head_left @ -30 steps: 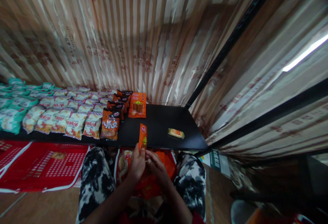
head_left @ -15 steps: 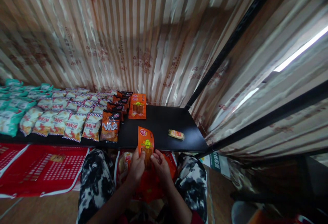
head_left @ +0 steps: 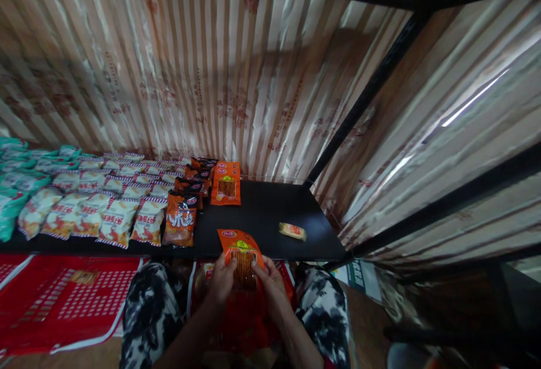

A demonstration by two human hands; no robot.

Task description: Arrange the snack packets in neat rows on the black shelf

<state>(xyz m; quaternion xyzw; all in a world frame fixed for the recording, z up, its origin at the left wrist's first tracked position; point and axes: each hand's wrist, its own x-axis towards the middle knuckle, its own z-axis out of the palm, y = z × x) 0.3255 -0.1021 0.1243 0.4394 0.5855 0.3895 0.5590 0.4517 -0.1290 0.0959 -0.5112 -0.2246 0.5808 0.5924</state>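
Note:
An orange snack packet (head_left: 244,265) with a see-through window and a yellow label is held between both hands, in front of the shelf's near edge. My left hand (head_left: 222,279) grips its left side, thumb on the front. My right hand (head_left: 270,281) holds its right side, thumb beside the window. Two similar orange packets (head_left: 226,184) lie overlapped at the back of the black shelf (head_left: 262,205). Below my hands, between the knees, a red basket (head_left: 190,284) with a white rim holds more packets, largely hidden by my arms.
Brown snack bags (head_left: 181,219), white snack bags (head_left: 149,219) and teal bags (head_left: 25,180) stand in rows on the left. A small yellow packet (head_left: 292,231) lies on the shelf's right. A red basket (head_left: 84,296) sits lower left. A black post (head_left: 363,104) rises at right.
The held packet has been lowered and turned wider toward me, and my right hand has closed on its right side. The view has tilted up slightly.

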